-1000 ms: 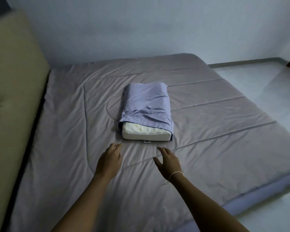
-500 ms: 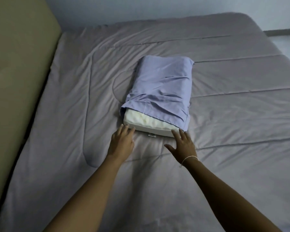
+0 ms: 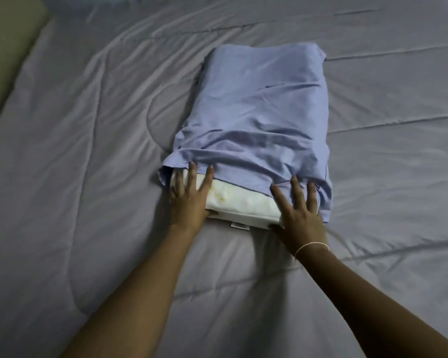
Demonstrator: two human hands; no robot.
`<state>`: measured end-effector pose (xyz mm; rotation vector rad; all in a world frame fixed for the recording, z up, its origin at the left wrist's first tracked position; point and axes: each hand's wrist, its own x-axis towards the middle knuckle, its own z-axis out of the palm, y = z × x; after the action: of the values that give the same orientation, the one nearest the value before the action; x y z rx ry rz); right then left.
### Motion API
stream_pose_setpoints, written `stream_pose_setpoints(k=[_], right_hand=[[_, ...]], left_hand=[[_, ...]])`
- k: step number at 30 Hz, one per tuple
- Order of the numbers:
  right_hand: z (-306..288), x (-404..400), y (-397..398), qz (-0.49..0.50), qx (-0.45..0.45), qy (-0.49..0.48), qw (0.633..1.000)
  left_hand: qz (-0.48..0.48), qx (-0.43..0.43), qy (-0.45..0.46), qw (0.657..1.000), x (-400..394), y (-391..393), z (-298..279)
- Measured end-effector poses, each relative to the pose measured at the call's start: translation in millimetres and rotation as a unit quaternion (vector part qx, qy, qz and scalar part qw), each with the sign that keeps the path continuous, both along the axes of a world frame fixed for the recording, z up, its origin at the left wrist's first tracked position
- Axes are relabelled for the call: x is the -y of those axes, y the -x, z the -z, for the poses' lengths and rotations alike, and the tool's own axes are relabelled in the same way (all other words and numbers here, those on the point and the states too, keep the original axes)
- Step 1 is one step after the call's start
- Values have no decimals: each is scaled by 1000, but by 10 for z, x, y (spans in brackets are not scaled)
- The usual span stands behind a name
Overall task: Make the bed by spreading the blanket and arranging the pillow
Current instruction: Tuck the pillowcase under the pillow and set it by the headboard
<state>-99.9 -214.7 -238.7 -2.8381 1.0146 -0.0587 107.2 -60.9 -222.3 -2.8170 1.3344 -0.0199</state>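
Note:
A pillow (image 3: 259, 107) lies lengthwise on the middle of the bed, in a light blue case. Its bare white foam end (image 3: 243, 202) sticks out of the case toward me. A grey-mauve blanket (image 3: 93, 156) covers the bed, wrinkled but spread flat. My left hand (image 3: 189, 200) lies on the near left corner of the pillow, fingers straight and spread, fingertips at the case's hem. My right hand (image 3: 300, 215) lies on the near right corner, straight fingers on the case, thumb tip against the foam's front edge.
A beige padded headboard (image 3: 8, 47) runs along the far left edge of the bed. Blanket stretches out on all sides of the pillow, with stitched seams crossing it on the right.
Both hands reached forward across the blanket and came down on the near end of the pillow. The view moved closer and lower over the pillow.

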Motion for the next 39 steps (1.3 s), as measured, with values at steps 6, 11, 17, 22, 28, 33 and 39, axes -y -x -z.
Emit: stream_pose_setpoints(k=[6,11,17,22,28,33,39], right_hand=[[-88,-3,-17,12,87,36,995],[-501,-216,312,-14,203,62,977],[-581,-593,1292,-13,226,11,974],[-422,-644,1555,157,148,-178,960],[-694,-652,1223,273,245,-185,912],[-782,-798,1480,309,266,-161,899],[-590,-901,1849,258,-96,-164,947]], left_hand=[[37,55,75,995,-13,-35,55],[75,89,116,986,-104,202,-252],[179,60,208,960,-1046,938,-346],[-64,-117,116,984,-1436,601,-264],[-103,-213,127,963,-1155,604,-312],[-97,-139,231,958,-1511,947,-429],[-80,-163,69,981,-2059,1082,-332]])
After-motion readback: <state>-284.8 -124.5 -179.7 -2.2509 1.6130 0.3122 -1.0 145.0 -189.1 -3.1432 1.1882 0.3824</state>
